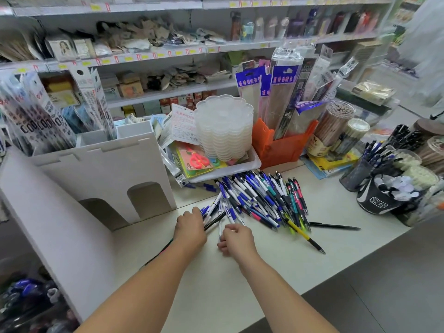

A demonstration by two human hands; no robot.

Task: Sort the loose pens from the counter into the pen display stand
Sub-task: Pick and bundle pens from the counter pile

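Note:
A pile of loose pens [262,198], mostly blue-and-white with some teal, pink and black ones, lies on the pale counter [276,267]. My left hand [191,225] holds a bunch of pens at the pile's near left edge, including a black pen [215,221] and several blue-and-white ones. My right hand [236,239] pinches a white pen [219,230] just beside it. A yellow-and-black pen [304,234] and a thin black pen [334,226] lie apart to the right. The white cardboard display stand [101,169] stands to the left.
A white tray [249,165] with stacked clear lids and scissors sits behind the pile, beside an orange bin [281,145]. Dark cups [377,195] full of pens crowd the right end of the counter. Stocked shelves fill the background. The counter's front edge runs diagonally at lower right.

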